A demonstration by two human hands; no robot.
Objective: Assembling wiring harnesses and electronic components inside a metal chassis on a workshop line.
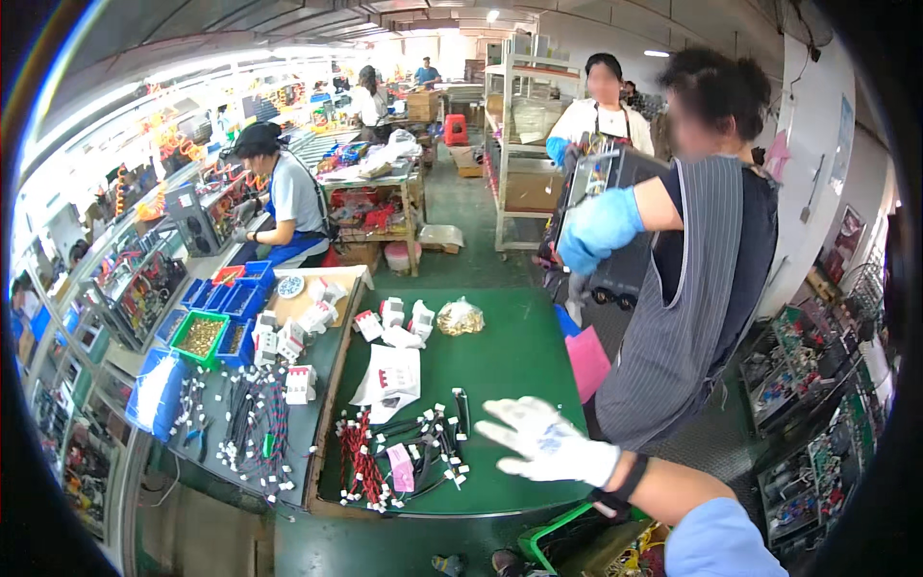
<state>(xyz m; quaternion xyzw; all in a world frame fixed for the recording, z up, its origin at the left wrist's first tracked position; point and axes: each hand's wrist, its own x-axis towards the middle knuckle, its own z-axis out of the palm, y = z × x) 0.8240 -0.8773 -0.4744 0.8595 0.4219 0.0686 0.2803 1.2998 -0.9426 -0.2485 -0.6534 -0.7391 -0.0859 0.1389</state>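
Right of the black cable harnesses [440,439], the gloved right hand [550,442] spreads empty; left hand unseen. Keeping it high likely avoids snagging white connectors [461,469].

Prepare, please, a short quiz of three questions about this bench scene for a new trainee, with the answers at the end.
1. True or false: the gloved right hand is closed around a cable.
2. What colour is the small piece lying among the cables on the green tabletop?
a) yellow
b) pink
c) orange
3. Fill in: the green bin with small brass-coloured parts stands next to ____ bins.

Key:
1. False; its fingers are spread and it holds nothing.
2. b) pink.
3. Blue.
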